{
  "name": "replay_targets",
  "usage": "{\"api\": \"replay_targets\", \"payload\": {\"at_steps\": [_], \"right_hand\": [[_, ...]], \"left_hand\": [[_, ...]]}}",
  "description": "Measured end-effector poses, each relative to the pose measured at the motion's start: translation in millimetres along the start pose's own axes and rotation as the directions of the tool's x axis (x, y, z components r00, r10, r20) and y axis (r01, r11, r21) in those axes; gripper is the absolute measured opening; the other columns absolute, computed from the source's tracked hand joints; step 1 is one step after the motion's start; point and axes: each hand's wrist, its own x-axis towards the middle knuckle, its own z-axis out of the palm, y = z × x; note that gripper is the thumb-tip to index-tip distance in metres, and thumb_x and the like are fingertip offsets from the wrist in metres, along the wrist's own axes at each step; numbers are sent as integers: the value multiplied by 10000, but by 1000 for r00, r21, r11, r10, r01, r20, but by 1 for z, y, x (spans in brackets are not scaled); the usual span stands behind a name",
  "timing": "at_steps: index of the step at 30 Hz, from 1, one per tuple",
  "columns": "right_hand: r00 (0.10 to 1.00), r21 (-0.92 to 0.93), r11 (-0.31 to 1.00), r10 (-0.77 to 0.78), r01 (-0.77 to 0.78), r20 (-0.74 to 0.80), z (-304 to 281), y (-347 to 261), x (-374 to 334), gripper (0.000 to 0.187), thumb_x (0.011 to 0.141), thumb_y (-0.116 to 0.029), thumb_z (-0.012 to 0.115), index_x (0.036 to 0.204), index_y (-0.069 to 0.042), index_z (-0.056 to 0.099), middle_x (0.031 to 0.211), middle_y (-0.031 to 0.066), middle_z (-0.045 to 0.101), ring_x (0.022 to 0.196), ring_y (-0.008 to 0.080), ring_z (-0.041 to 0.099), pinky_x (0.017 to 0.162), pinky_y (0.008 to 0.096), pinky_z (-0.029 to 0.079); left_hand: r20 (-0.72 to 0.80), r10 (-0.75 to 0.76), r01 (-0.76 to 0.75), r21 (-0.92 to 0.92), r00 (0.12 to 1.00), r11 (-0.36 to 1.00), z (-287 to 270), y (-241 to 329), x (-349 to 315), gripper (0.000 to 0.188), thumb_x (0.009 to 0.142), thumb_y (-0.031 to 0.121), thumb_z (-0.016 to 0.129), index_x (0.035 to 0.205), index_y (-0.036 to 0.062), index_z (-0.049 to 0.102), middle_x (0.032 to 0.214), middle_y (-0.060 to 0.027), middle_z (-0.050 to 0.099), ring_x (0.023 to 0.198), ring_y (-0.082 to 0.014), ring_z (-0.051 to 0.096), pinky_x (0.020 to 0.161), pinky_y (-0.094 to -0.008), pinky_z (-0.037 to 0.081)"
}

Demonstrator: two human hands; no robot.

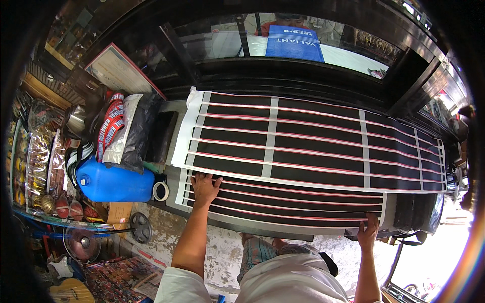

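Observation:
Two long striped sheets lie on the bench in front of me. The far sheet (313, 159) has black panels, white and red stripes and grey cross bands. Its near edge overlaps the smaller near sheet (283, 202), which carries narrower black, white and red strips. My left hand (204, 189) lies with fingers spread on the near sheet's left part, beside the far sheet's edge. At the near sheet's front right corner is my right hand (368, 231), its thumb apart from the fingers, which touch the edge. Nothing shows in either hand.
Left of the sheets stand a blue jerrycan (116, 182), a tape roll (160, 191) and plastic-wrapped packs (131, 134) with red printed belts (112, 123). Behind is a dark-framed glass cabinet (222, 70) with a blue book (294, 44). A black plastic-wrapped bundle (414, 209) lies right.

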Motion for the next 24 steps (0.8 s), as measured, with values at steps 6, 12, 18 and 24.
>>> {"api": "replay_targets", "payload": {"at_steps": [6,12,18,24], "right_hand": [[1000,6,1000,10,-10,-3,1,-1,0,482,867,74,756,1340,16,683,1341,240,683,1299,459,628,1151,546,488],[1000,-1,1000,30,-30,-1,1,2,-3,486,875,58,762,1353,13,683,1368,247,675,1329,465,615,1164,548,479],[1000,46,999,2,-1,-29,2,-1,0,465,889,46,753,1349,20,683,1362,251,676,1312,468,620,1150,554,481],[997,194,979,-72,67,21,9,-85,22,391,894,60,721,1283,46,689,1283,253,690,1208,468,654,1063,530,527]], "left_hand": [[72,-20,14,89,997,996,1,-3,4,681,1041,594,678,1555,150,636,1641,-197,537,1567,-414,419,1321,-734,213],[47,1,-4,54,999,999,4,-2,2,752,1054,632,640,1622,147,557,1666,-219,504,1608,-425,369,1333,-720,205],[-68,-103,103,-12,992,995,-1,-5,-9,695,1065,536,665,1595,96,572,1666,-255,490,1605,-424,382,1317,-719,229],[-198,-103,94,-52,975,994,2,-59,-62,619,1034,395,738,1534,47,626,1615,-259,546,1539,-440,472,1262,-720,315]]}}
